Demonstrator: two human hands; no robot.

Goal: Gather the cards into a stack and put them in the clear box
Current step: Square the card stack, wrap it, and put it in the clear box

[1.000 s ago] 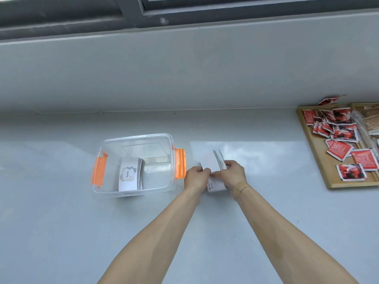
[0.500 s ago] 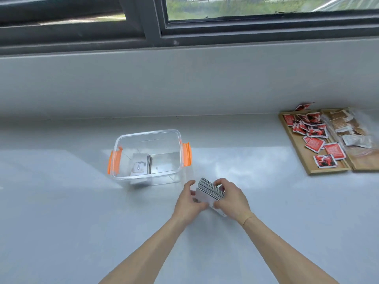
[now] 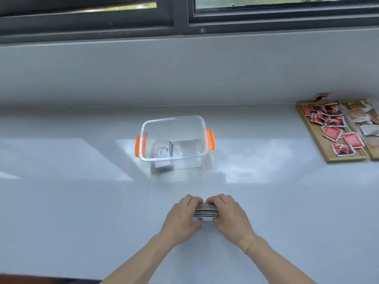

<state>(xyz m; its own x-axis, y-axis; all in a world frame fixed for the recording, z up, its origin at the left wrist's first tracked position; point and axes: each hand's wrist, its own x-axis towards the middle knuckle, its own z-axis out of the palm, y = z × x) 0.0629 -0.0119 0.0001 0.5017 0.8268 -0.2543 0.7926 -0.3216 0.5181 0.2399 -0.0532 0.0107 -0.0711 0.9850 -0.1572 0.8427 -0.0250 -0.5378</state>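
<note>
A stack of cards [image 3: 206, 210] stands on edge on the pale grey counter [image 3: 82, 201], near the person and a little right of centre. Only the striped top edges of the cards show. The left hand [image 3: 183, 216] presses against the left end of the stack and the right hand [image 3: 229, 216] against the right end, fingers curled over the far side and thumbs on the near side, so both hands clasp the stack between them. A beige plaster [image 3: 246, 241] sits on the right wrist.

Farther away, well apart from the hands, a clear box [image 3: 196, 154] with orange handles [image 3: 211, 139] on its left and right sides stands open on the counter. Inside it, toward the left, a second stack of cards [image 3: 162, 150] leans upright; its front card shows the word "love".

At the far right, a shallow wooden tray [image 3: 315, 140] holds loose red packets [image 3: 332, 133], with brown and pale packets [image 3: 357, 113] beside them. A grey wall runs behind the counter, below a dark window frame [image 3: 180, 17].
</note>
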